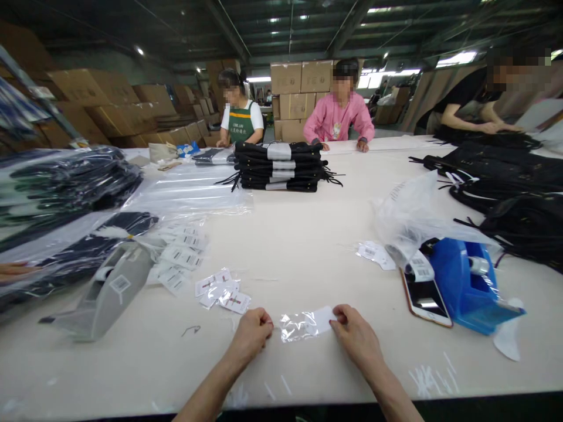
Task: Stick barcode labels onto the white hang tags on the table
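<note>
On the pale table [299, 234], the right hand's [358, 340] fingertips pinch a white tag [322, 320] in clear film [294, 327], while the left hand's [253, 334] closed fingers meet its other side, their hold unclear, left of the phone [426, 299].

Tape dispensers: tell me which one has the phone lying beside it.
The blue one, on the right, with the phone at its near left side. The grey dispenser, on the left, has paper tags near it instead.
</note>
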`<state>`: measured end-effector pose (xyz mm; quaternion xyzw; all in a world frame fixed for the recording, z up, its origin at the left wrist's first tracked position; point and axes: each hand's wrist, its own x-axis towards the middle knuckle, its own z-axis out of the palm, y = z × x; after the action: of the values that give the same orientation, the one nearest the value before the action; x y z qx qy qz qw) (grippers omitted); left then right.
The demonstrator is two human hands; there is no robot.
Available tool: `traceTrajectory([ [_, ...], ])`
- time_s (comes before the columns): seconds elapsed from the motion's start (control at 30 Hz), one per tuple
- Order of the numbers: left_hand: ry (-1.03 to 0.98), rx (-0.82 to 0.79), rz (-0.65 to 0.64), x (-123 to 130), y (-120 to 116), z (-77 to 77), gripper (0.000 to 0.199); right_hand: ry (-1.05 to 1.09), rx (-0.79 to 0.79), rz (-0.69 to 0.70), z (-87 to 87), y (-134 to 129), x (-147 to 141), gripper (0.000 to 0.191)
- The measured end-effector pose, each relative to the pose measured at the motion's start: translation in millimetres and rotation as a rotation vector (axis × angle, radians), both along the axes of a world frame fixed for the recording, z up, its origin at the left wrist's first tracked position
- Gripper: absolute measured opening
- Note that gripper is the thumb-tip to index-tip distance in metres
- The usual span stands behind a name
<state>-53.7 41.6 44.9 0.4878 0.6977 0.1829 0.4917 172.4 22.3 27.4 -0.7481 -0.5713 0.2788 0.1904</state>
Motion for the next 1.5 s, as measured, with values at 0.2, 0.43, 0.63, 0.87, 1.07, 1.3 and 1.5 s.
traceTrajectory([
  [0.2,0.115,-0.006,-0.073,-3,-1,1.6,0.012,-0.015,-0.004,-0.003,2.8,-2,-1,0.015],
  [0.43,0.340,0.083,-0.201,-10,-2,6.6,0.014,-0.057,0.008,-0.033,5.0,-7,-7,0.013],
  [0.63,0.501,0.493,-0.396,2,-14,16.8,0.050,-0.099,0.100,0.030,1.0,-10,-10,0.015],
  [0.87,0.435,0.790,-0.693,40,-22,-15.1,0.038,-0.295,0.430,0.404,-8.5,-6,-5,0.030],
  [1.07,0.442,0.909,-0.660,39,-23,-26.6,0.030,-0.261,0.462,0.337,-6.6,-14,-6,0.024],
  [1.3,0.597,1.246,-0.747,27,-16,-36.4,0.031,-0.171,0.522,0.289,-2.6,-16,-2,0.022],
  [1.5,0.673,1.405,-0.746,19,-7,-63.8,0.028,-0.266,0.586,-0.406,13.3,21,104,0.031],
])
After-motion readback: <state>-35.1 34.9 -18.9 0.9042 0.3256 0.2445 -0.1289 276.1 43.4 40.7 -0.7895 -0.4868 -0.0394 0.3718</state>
